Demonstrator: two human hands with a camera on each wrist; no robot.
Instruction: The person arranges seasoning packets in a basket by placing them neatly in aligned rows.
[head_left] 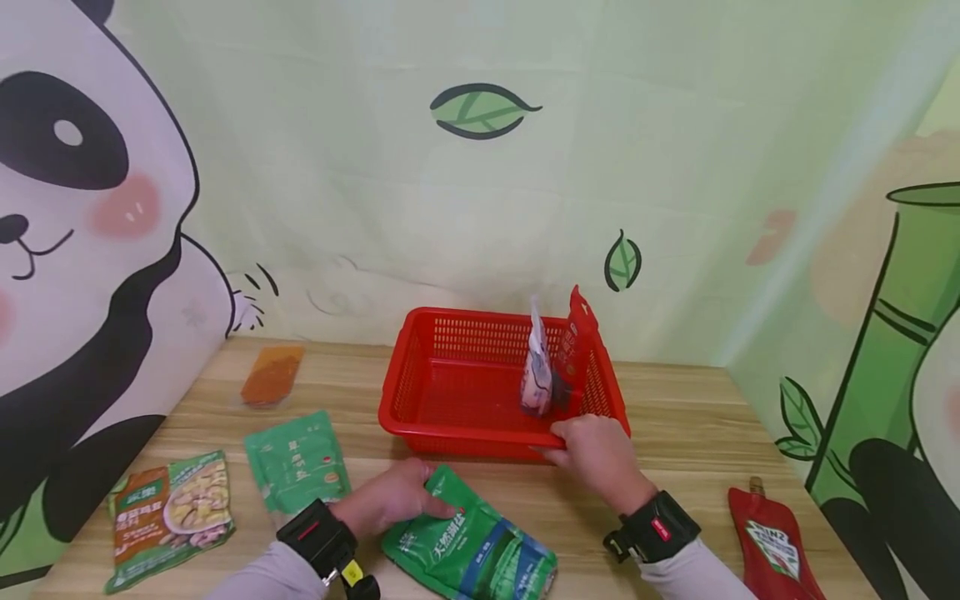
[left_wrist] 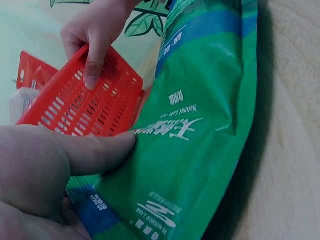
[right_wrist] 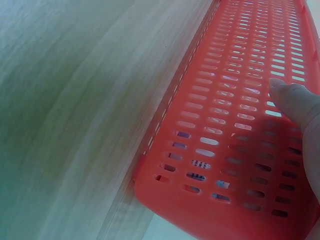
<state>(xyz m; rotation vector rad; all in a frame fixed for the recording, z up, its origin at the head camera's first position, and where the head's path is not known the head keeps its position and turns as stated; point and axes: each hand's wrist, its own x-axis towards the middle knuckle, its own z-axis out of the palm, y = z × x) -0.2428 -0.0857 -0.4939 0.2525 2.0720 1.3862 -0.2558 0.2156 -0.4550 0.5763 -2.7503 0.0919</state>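
My left hand (head_left: 397, 500) pinches the upper left edge of a green pouch of lake salt (head_left: 476, 546), thumb on its printed front. In the left wrist view the pouch (left_wrist: 200, 100) is tilted, with a shadow on the table beside it. My right hand (head_left: 600, 458) grips the front rim of a red plastic basket (head_left: 465, 442) near its right corner. The right wrist view shows the thumb lying against the basket's slotted wall (right_wrist: 225, 110). Inside the basket, at its right end, a white-and-pink packet (head_left: 537, 375) and a red packet (head_left: 576, 350) stand upright.
Left on the wooden table (head_left: 682, 408) lie a flat green pouch (head_left: 296, 458), a food packet with a bowl picture (head_left: 176, 517) and a clear packet of orange-brown contents (head_left: 272, 375). A red spouted ketchup pouch (head_left: 772, 542) lies at the right. A printed cloth (head_left: 360, 208) hangs behind.
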